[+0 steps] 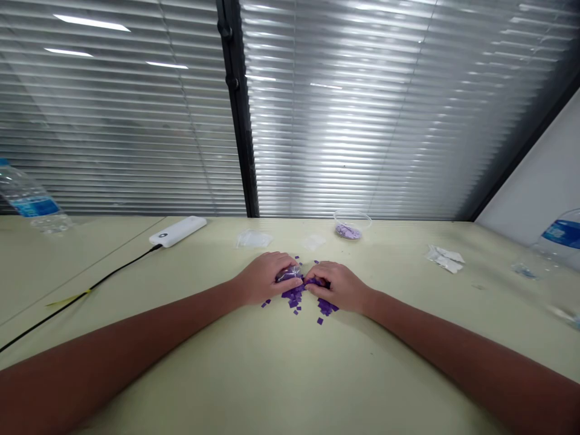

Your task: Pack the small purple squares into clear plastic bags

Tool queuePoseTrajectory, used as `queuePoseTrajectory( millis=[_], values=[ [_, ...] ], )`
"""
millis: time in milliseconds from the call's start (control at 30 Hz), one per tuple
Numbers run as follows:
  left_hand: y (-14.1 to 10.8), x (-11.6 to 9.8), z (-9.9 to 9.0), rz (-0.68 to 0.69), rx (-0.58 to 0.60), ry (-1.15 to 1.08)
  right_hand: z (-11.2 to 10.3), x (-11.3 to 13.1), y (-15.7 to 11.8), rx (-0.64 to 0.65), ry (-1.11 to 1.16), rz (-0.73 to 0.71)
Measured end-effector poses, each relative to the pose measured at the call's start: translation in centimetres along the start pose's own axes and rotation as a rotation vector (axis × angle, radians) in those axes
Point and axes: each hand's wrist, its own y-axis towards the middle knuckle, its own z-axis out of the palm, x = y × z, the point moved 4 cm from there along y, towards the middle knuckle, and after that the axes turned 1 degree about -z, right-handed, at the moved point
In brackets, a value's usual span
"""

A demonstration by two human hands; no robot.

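Your left hand (263, 279) and right hand (339, 287) meet over a heap of small purple squares (293, 296) on the table (217, 374), and everything here is best placed from that heap. Your left fingers (284, 263) curl closely around a clear plastic packet (289, 273) at the heap's far edge. What is inside looks purple, though glare hides how much. Your right fingers (319, 275) are pinched narrow on a few purple squares just beside the packet, almost touching your left hand.

The step in hand appears to be working these squares at the packet, with loose ones scattered under and just nearer you than both hands. With so many lying free, your next move calls for small, slow finger motions, so the heap is not swept apart.

Beyond the heap sit a clear plastic cup (352, 225) holding purple pieces and two flat clear plastic bags (252, 239). Left of it lie a white power bank (177, 231) and its black cable (90, 290); right of it lies crumpled white paper (444, 258). A water bottle (29, 196) stands well off to the left of the heap, and another water bottle (559, 238) well off to the right.
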Motion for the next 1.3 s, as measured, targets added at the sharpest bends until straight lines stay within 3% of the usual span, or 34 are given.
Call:
queuePoseTrajectory(
  millis=[500, 733, 833, 967, 1300],
  values=[
    [-0.1, -1.0, -0.2, 0.154, 0.077, -0.083, -0.9, 1.3, -0.2, -0.207, -0.017, -0.261],
    [-0.5, -2.3, -0.7, 0.28, 0.088, -0.009, -0.8, 1.9, -0.4, -0.196, -0.123, -0.373],
    [-0.5, -2.3, -0.8, 0.269, 0.087, -0.034, -0.8, 2.2, -0.5, -0.194, -0.162, -0.386],
    [-0.4, -1.7, -0.6, 0.207, 0.075, -0.092, -1.2, 2.5, -0.4, -0.204, -0.1, -0.345],
    [-0.2, -0.8, -0.4, 0.09, 0.003, -0.024, -1.3, 1.6, 0.0, -0.176, -0.06, -0.059]
  ],
)
